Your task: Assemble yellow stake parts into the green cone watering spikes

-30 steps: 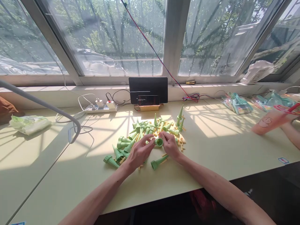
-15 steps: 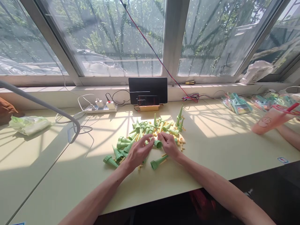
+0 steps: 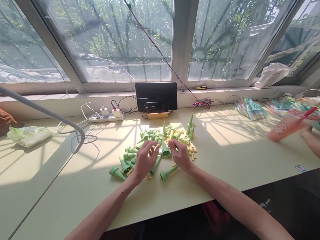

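My left hand [image 3: 147,159] is over the left part of a pile of green plastic cone-shaped spikes, its fingers curved and apart with nothing visible between them. Just right of its fingertips, between my hands, a green spike [image 3: 165,149] points away, its wide round mouth facing me. My right hand [image 3: 180,154] is closed in a pinch beside that spike; whatever its fingertips hold is hidden. Small yellow valve pieces [image 3: 193,153] lie at the pile's right side. Nearer me, another green spike [image 3: 168,173] rests on its side with a yellow piece along it.
A dark tablet [image 3: 156,96] and a phone stand behind the pile. On the left are a power strip [image 3: 107,116], a grey curved tube [image 3: 50,111] and a green-white packet [image 3: 29,136]. A pink drink cup [image 3: 281,129], a person's hand and bagged parts [image 3: 252,109] are at right.
My left hand has drawn slightly left and its fingers have curled more. The spike between my hands now shows its cone upright behind its mouth. My right hand stays pinched, almost in place.
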`<move>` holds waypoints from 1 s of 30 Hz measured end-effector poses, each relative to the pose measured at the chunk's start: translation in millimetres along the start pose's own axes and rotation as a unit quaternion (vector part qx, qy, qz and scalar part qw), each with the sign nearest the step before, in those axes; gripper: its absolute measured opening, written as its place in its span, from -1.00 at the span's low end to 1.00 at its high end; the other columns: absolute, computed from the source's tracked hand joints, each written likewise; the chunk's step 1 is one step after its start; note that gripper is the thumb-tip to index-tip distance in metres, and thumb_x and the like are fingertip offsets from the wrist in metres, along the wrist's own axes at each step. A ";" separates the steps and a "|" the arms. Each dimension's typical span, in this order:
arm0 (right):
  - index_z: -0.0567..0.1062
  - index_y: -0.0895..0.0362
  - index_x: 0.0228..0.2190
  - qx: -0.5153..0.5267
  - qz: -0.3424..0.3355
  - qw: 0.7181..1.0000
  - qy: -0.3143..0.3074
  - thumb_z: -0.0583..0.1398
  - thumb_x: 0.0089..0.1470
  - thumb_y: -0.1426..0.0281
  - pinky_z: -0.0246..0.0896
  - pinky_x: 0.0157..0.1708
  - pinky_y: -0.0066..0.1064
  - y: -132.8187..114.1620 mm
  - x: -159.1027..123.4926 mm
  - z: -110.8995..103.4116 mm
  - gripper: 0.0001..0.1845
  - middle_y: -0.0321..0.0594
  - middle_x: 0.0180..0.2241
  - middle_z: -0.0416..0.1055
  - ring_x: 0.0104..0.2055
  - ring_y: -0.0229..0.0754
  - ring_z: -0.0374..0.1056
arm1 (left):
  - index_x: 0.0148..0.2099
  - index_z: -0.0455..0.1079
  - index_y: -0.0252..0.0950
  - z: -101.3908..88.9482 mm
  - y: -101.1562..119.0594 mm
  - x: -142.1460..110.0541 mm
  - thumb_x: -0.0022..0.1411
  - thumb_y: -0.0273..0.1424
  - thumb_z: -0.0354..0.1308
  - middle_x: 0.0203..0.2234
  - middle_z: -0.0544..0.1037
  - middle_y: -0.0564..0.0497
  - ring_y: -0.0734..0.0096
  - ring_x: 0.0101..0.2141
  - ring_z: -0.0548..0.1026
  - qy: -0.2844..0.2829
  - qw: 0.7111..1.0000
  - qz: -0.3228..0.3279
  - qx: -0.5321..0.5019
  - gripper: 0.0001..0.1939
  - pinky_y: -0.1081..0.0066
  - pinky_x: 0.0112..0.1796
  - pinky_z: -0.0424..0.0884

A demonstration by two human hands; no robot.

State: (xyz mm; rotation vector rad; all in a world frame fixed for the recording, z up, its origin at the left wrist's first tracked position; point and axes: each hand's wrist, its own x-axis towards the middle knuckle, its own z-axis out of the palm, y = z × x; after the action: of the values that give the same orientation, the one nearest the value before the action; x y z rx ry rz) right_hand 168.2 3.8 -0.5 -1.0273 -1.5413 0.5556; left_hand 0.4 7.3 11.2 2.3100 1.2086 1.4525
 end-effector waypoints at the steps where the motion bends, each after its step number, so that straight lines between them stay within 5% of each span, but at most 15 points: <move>1: 0.32 0.12 -0.52 -0.004 0.001 1.000 0.006 0.03 0.27 0.25 -0.01 -0.51 -0.44 0.2 0.2 -0.1 -0.64 -0.36 -0.61 0.18 -0.56 -0.30 0.07 | -0.31 0.40 -0.32 -0.2 0.5 0.2 0.32 -0.39 0.07 -0.45 0.45 0.03 0.54 -0.50 0.39 -0.011 1.000 -0.009 -0.007 -0.83 0.51 -0.48 0.34; 5: 0.30 0.12 -0.53 -0.017 -0.005 1.000 -0.004 0.02 0.28 0.26 0.00 -0.49 -0.44 1.3 -0.4 0.4 -0.64 -0.35 -0.59 0.20 -0.54 -0.30 0.08 | -0.57 0.24 -0.32 0.0 1.7 -0.9 0.39 -0.32 -0.05 -0.67 0.29 0.09 0.54 -0.60 0.24 -0.063 0.997 -0.016 -0.041 -0.55 0.46 -0.53 0.15; 10: 0.25 0.12 -0.55 -0.018 -0.022 0.999 -0.033 0.03 0.27 0.27 -0.04 -0.50 -0.46 4.0 -1.7 1.8 -0.64 -0.37 -0.60 0.15 -0.54 -0.32 0.02 | -0.62 0.03 -0.31 -0.5 4.7 -1.7 0.37 -0.26 -0.03 -0.70 0.07 0.14 0.56 -0.62 0.05 -0.107 0.993 -0.006 -0.050 -0.49 0.44 -0.55 -0.02; 30: 0.23 0.12 -0.56 0.010 -0.014 0.998 -0.056 0.05 0.26 0.27 -0.09 -0.52 -0.45 10.2 -1.4 1.4 -0.63 -0.40 -0.61 0.06 -0.54 -0.33 -0.05 | -0.51 0.21 -0.33 -4.0 8.2 -3.6 0.34 -0.28 0.03 -0.59 0.23 0.10 0.54 -0.55 0.18 -0.160 0.986 -0.012 -0.040 -0.63 0.46 -0.49 0.12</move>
State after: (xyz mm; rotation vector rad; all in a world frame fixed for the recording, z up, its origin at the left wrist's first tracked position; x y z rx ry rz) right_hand 170.0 8.0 -9.8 -0.9728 -1.6436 0.6172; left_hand 0.9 -1.8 15.0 2.3490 1.0618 1.0474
